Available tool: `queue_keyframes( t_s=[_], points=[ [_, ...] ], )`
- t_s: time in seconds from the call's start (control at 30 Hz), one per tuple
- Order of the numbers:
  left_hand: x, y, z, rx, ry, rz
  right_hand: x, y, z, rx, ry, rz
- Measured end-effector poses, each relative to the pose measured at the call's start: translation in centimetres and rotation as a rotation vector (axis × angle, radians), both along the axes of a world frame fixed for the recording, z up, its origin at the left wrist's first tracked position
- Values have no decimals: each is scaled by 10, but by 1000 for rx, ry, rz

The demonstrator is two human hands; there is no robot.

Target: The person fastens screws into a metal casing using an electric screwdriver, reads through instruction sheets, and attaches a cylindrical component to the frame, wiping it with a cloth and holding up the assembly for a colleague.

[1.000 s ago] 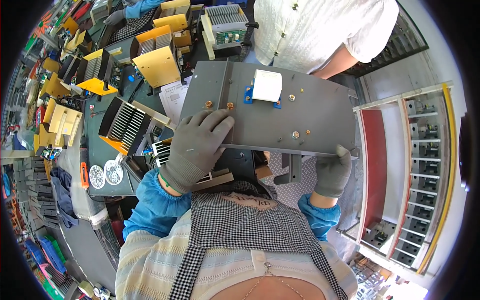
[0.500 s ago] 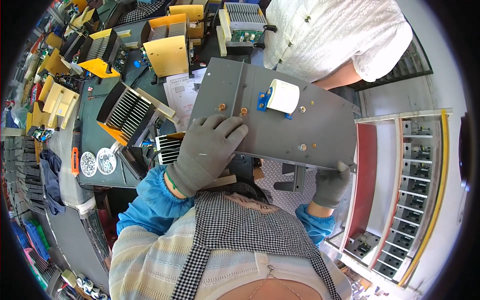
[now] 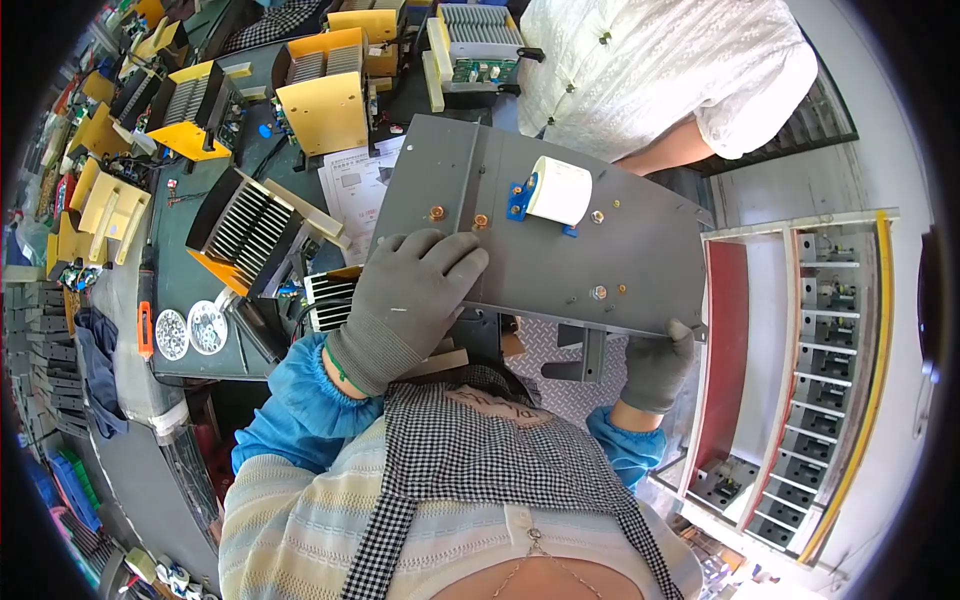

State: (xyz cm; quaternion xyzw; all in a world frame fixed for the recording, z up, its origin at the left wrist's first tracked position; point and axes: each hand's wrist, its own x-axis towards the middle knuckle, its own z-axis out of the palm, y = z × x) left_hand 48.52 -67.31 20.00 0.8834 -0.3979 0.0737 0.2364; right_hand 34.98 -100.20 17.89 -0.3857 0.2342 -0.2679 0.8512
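Note:
A large dark grey metal panel (image 3: 520,255) is held tilted in front of me, with copper-coloured and silver bolts on its face. A white cylindrical part (image 3: 560,191) on a blue bracket (image 3: 519,199) stands out from it. My left hand (image 3: 410,300), in a grey glove, is closed over the panel's near left edge, fingers on the face and thumb hidden. At the near right corner my right hand (image 3: 660,368), also gloved, grips the edge with its thumb on top. Its other fingers are mostly hidden beneath. Under the panel a grey metal bracket (image 3: 590,358) sticks out.
Another person in a white shirt (image 3: 660,75) stands across, an arm behind the panel. Finned units with yellow covers (image 3: 322,110) crowd the dark bench (image 3: 185,250) at left. Two dishes of small hardware (image 3: 207,327) and printed sheets (image 3: 350,190) lie there. A shelf rack (image 3: 825,370) stands at right.
The whole view has shifted slightly, so everything sits a little further left. My hands keep the same hold on the panel.

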Motion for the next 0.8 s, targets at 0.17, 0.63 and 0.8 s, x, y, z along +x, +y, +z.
queue_keyframes(
  t_s=[0.17,0.63,0.8],
  points=[
    [2,-2,9,8,46,-43,2,9,6,9,-4,-53],
    [0,-16,18,151,35,42,4,15,18,-31,-85,-22],
    [22,7,24,-75,140,-37,6,15,24,-9,-29,-58]
  ],
)
